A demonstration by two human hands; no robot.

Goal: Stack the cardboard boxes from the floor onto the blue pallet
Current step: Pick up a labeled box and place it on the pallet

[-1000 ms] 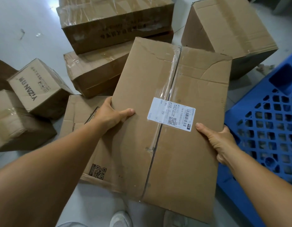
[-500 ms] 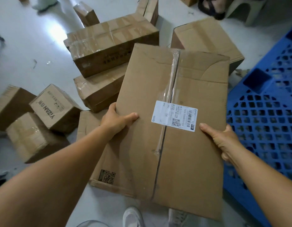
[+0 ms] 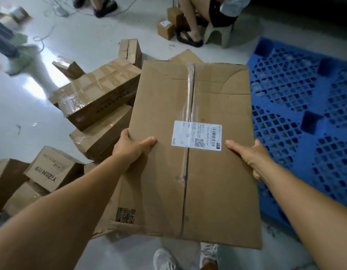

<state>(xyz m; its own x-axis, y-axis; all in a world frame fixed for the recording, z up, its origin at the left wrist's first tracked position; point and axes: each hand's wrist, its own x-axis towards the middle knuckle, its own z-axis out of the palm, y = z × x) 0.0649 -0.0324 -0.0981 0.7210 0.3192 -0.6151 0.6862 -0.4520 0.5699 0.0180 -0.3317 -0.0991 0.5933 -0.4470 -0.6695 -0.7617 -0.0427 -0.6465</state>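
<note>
A large flat cardboard box (image 3: 194,152) is held in the air between the two hands, above the white floor (image 3: 22,106) and just left of the blue pallet (image 3: 305,121). The left hand (image 3: 129,147) grips its left edge, thumb lying across the top face and the fingers hidden under it; the right hand (image 3: 248,156) grips the right edge in the same manner, thumb on top beside the white shipping label (image 3: 196,135). Compared with half a second ago, the box sits closer to the pallet, much more of the pallet's grid is in view, and the seated person's legs and stool (image 3: 217,34) at the top have come into sight; the grip on both edges is unchanged. The box's long axis runs away from the person, its taped seam (image 3: 189,106) pointing straight ahead and the far end tipped slightly away, the near end above the white shoes (image 3: 164,259). To the left, taped boxes (image 3: 94,94) lie piled on the floor, with a small printed carton (image 3: 52,168) nearer the left arm.
</note>
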